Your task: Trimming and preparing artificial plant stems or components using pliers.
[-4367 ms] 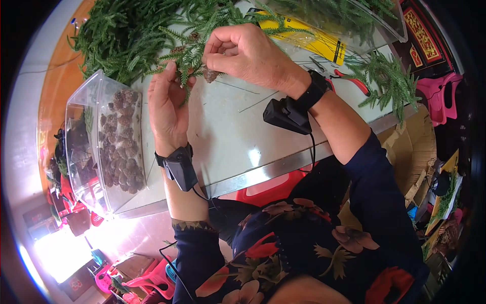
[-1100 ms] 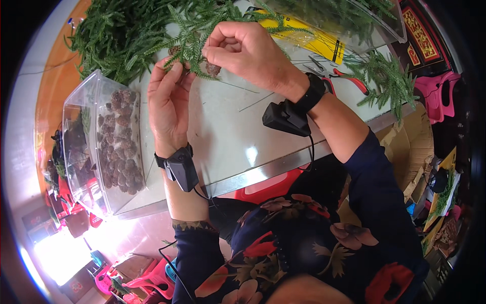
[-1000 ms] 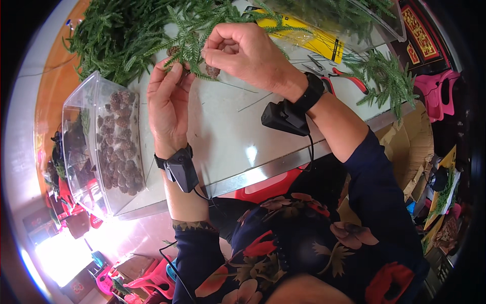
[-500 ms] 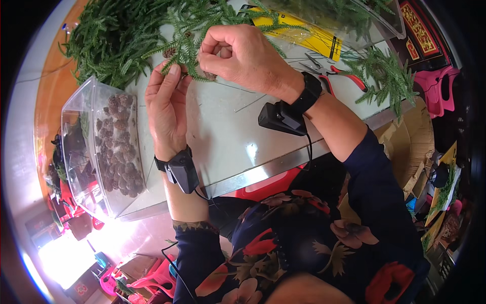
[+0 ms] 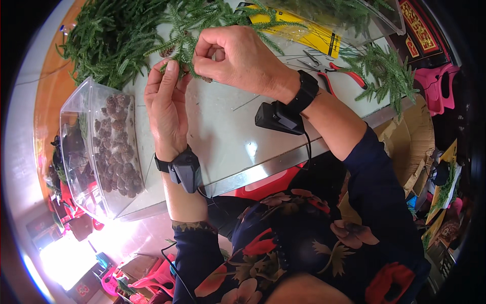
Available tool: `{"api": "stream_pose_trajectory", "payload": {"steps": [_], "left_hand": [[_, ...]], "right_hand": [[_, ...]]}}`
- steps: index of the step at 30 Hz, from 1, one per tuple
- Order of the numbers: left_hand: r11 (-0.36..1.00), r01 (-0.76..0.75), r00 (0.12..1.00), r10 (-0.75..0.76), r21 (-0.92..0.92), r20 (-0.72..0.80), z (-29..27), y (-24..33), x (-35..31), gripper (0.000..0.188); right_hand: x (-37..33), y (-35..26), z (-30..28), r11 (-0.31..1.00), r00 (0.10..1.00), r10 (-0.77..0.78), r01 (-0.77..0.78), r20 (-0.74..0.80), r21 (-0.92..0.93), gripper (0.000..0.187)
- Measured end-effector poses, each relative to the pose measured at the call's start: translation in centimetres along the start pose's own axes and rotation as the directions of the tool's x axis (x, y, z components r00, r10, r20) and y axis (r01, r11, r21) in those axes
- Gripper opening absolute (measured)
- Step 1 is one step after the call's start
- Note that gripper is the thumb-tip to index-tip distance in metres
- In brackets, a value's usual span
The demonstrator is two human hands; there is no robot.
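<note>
Both my hands are at an artificial pine branch [image 5: 181, 43] with green needles, over the far part of the table. My left hand [image 5: 168, 104] pinches the branch's lower tip between thumb and fingers. Close beside it, my right hand [image 5: 245, 57] is bent with thumb and fingertips pressed together at the branch; whatever they grip is hidden behind the fingers. One brown pine cone [image 5: 166, 52] shows among the needles. Another pine cone [image 5: 206, 79] peeks out beneath my right hand.
A clear plastic bin of pine cones [image 5: 119, 147] stands at the left. Piled green branches [image 5: 114, 38] lie behind it. Red-handled pliers [image 5: 347, 74], a yellow package [image 5: 304, 33], thin wires and another green sprig [image 5: 382, 73] are at the right. The metal table edge [image 5: 253, 175] runs near me.
My right hand has shifted slightly left, nearer my left hand. The pine cone under it now shows less. My left hand stays at the branch tip.
</note>
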State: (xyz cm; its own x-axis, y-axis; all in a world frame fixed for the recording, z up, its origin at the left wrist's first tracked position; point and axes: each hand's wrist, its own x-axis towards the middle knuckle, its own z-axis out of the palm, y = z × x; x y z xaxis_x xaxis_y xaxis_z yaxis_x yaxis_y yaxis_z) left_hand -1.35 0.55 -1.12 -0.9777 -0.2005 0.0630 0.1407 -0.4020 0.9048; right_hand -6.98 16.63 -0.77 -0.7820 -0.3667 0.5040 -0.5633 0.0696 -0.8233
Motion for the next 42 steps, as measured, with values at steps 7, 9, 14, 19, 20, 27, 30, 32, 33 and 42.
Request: {"api": "stream_pose_trajectory", "payload": {"steps": [7, 9, 14, 19, 20, 27, 30, 32, 33, 42], "left_hand": [[1.000, 0.024, 0.999, -0.024, -0.005, 0.036, 0.0, 0.0, -0.1, 0.015], [0.998, 0.036, 0.999, -0.035, -0.050, 0.015, 0.9, 0.0, -0.2, 0.015], [0.998, 0.063, 0.997, -0.062, -0.020, 0.039, -0.3, -0.1, -0.2, 0.017], [0.976, 0.192, 0.980, -0.196, -0.103, -0.028, 0.1, -0.1, 0.0, 0.017], [0.971, 0.200, 0.977, -0.208, -0.132, -0.047, 0.0, -0.2, 0.0, 0.017], [0.937, 0.213, 0.958, -0.255, -0.276, -0.128, -0.8, 0.2, 0.4, 0.017], [0.935, 0.202, 0.970, -0.231, -0.291, -0.069, -0.7, 0.5, 0.3, 0.018], [0.936, 0.196, 0.973, -0.223, -0.293, -0.062, -1.0, 0.4, 0.4, 0.018], [0.936, 0.193, 0.974, -0.218, -0.293, -0.055, -1.1, 0.3, 0.4, 0.018], [0.997, 0.072, 0.995, -0.072, -0.009, -0.064, -0.7, 0.1, 0.1, 0.022]], "right_hand": [[0.0, -0.4, -0.2, 0.999, 1.000, 0.017, -0.018, -0.026, -0.042, 0.011], [-0.1, -0.3, -0.2, 0.998, 0.999, 0.003, -0.005, -0.035, -0.057, 0.011], [-0.2, -0.5, 0.2, 0.997, 0.996, -0.046, 0.041, -0.079, -0.065, 0.011], [-0.3, -0.2, 0.2, 0.995, 0.995, -0.078, 0.075, -0.061, -0.060, 0.010], [-0.4, -0.1, 0.3, 0.995, 0.995, -0.086, 0.083, -0.056, -0.062, 0.010], [-0.1, -0.1, 0.5, 0.995, 0.992, -0.099, 0.098, 0.072, 0.020, 0.016], [-0.2, 0.4, 0.9, 0.986, 0.984, -0.162, 0.157, 0.080, 0.064, 0.020], [-0.1, 0.7, 1.0, 0.987, 0.994, -0.094, 0.085, 0.061, 0.136, 0.024], [-0.1, 0.7, 1.1, 0.984, 0.997, -0.060, 0.050, 0.053, 0.172, 0.026], [0.0, 0.8, 0.9, 0.957, 1.000, -0.006, 0.000, 0.023, 0.290, 0.028]]}}
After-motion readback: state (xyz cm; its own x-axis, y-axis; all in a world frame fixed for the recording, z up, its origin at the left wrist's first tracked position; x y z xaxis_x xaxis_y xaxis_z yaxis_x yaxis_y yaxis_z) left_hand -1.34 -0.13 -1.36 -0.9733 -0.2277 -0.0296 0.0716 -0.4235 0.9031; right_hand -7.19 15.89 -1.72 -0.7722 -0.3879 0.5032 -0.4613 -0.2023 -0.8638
